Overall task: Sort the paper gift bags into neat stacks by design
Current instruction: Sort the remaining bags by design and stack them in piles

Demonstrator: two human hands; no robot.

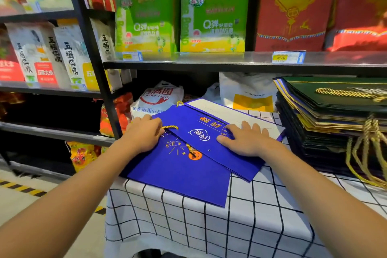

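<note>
A: Fingers first. Right hand (244,139): fingers straight, slightly spread, pressing flat on the upper blue gift bag (211,132).

B: Left hand (144,132)?

A: Fingers curled at the blue bags' left edge, beside a gold cord handle (170,127). Whether they pinch an edge, I cannot tell.

B: And the bags?

A: Upper bag lies skewed across a lower blue gift bag (182,176), on the checked tablecloth (188,226). More blue edges show beneath on the right; the count is unclear.

B: Progress?

A: Partly there, I judge. A tall stack of dark green gift bags (326,115) sits just right, cords trailing. The blue pile is gathered but not squared. Aligning edges and tucking cords remain.
</note>
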